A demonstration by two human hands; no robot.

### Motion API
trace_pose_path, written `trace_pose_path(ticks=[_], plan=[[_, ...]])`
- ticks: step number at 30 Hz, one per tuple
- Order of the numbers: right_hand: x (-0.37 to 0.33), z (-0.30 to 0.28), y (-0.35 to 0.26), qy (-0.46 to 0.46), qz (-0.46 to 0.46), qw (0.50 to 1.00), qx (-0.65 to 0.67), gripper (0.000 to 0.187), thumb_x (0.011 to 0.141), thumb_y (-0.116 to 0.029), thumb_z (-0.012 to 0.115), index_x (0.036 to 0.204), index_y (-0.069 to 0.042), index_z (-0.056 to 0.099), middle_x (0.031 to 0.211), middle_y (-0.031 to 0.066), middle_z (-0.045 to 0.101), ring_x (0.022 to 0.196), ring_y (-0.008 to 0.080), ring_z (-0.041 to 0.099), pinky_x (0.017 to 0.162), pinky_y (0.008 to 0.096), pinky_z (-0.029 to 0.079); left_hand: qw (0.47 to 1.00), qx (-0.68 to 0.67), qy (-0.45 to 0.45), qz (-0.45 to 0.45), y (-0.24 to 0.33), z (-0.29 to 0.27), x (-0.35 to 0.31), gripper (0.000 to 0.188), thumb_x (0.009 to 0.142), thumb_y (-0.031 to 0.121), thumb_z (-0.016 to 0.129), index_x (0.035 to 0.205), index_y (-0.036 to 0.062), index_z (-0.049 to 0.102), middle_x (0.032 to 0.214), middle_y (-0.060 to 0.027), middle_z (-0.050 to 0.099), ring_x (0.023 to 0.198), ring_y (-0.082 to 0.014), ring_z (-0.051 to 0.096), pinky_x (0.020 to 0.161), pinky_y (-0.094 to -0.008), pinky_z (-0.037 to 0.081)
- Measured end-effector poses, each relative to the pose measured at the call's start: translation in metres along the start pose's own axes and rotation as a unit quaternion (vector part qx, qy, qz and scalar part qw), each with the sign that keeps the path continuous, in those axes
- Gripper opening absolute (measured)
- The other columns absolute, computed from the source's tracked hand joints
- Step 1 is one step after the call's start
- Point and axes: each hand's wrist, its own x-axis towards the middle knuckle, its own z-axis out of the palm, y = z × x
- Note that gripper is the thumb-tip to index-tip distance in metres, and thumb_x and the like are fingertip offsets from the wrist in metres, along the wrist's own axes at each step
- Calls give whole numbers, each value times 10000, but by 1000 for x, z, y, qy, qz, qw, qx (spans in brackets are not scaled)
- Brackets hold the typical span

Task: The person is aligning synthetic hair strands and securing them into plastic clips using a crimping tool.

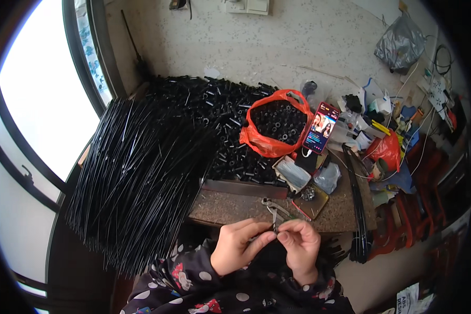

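Observation:
My left hand [242, 245] and my right hand [301, 245] meet fingertip to fingertip in front of the table's near edge. Both are closed in a pinch. Between them shows a small dark piece [275, 227], mostly covered by my fingers, so its kind cannot be made out. Just beyond my fingertips, a pair of metal pliers [273, 205] lies at the table edge. A large heap of short black tubular parts [214, 99] covers the back of the table. Left of my hands, a thick bundle of long thin black rods or cables [136, 183] hangs over the table's edge.
An open red plastic bag [252, 140] holds black ring-ended parts. A lit phone [321, 128] leans beside it. A clear box [293, 172], a small tray [312, 201] with metal bits and a black strip bundle [357, 209] lie to the right. A window [36, 94] stands at the left.

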Motion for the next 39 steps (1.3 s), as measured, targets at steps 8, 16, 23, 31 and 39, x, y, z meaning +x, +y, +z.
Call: trace_pose_path(ticks=[8,16,23,31,39], plan=[[12,-48,34,-90,39,989,107,173,822,-118,644,868,13,541,830,132,646,762,135,606,724,244,483,961,-195,-197,11,-45,3,39,240,705,147,747,678,6,555,648,-55,568,596,-144,553,562,-257,409],[55,-52,52,4,68,971,228,182,869,-168,575,892,0,508,837,109,589,715,226,611,675,355,512,967,230,73,83,-198,34,231,172,730,154,638,877,66,654,842,-119,637,807,-300,604,714,-351,489],[49,-84,55,138,24,983,119,180,829,-130,620,903,29,579,805,84,605,686,182,594,615,275,472,845,533,-28,24,-233,62,275,117,737,100,540,738,61,650,807,-108,620,833,-284,580,663,-355,515],[50,-89,46,117,96,980,133,203,818,-119,630,916,56,599,784,114,626,732,212,611,685,294,480,862,501,-29,69,-210,60,243,65,704,77,562,759,62,594,822,-101,569,816,-286,564,666,-381,492],[47,-66,35,71,97,982,145,144,838,-26,588,961,48,597,851,93,629,794,157,608,772,268,484,925,360,-99,73,-206,87,267,130,735,126,561,848,69,592,847,-119,575,823,-321,586,656,-414,488]])
